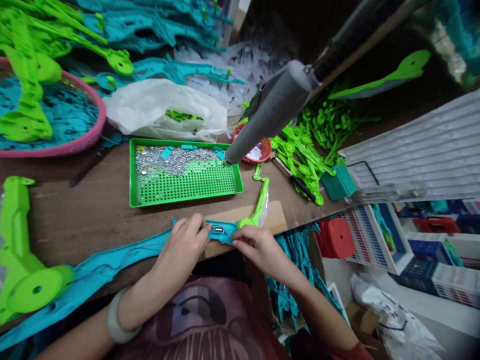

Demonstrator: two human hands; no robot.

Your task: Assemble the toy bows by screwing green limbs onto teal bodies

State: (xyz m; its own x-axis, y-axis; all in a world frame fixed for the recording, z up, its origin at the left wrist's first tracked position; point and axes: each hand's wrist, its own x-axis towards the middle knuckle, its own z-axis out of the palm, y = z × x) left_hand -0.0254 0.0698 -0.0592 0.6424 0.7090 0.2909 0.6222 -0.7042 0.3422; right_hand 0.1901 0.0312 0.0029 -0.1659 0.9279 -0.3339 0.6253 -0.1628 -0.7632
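Note:
A long teal plastic shell (123, 260) lies along the near table edge, open side up, with thin red and dark wires inside. A small silvery metal part (218, 230) sits in its recess between my hands. My left hand (187, 240) is closed on the shell left of that recess, fingertips at its rim. At the shell's right end my right hand (258, 247) pinches something too small to make out, close to the wires. Lime green leg-shaped parts stand at both ends, a big one (35, 285) on the left and a smaller one (258, 207) beside my right hand.
A green perforated tray (187, 195) of screws lies ahead. A grey electric screwdriver (270, 110) hangs over its right corner. A pink basket (99, 112) of teal pieces is at left. Further right lie a black-handled hammer-like tool (296, 180), green parts (300, 155) and a red stool (335, 239).

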